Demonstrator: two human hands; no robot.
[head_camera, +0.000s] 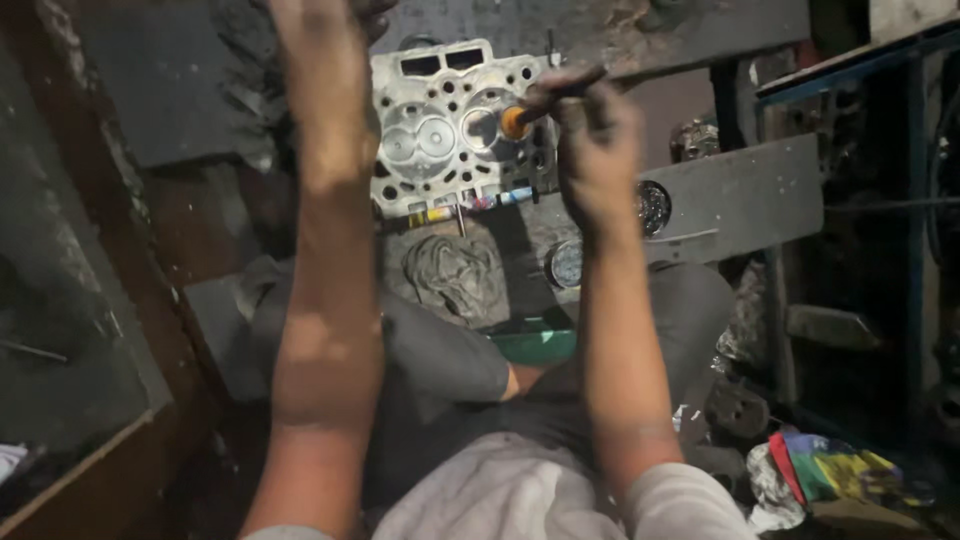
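A grey metal cylinder head (455, 125) with several round ports stands tilted up against a dark bench. My right hand (592, 135) grips a thin stick with an orange rubber cup (513, 121) at its end, and the cup presses on a valve seat of the head. My left hand (325, 40) reaches up along the head's left edge; its fingers run out of the frame's top, so what they hold is hidden. A striped pen-like rod (470, 207) lies along the head's lower edge.
A crumpled grey rag (452, 272) and a small round tin (566, 264) lie below the head. A second open tin (652, 208) sits on a grey board at right. A green tray (535, 345) rests by my knees. Coloured cloth (830, 470) lies at the lower right.
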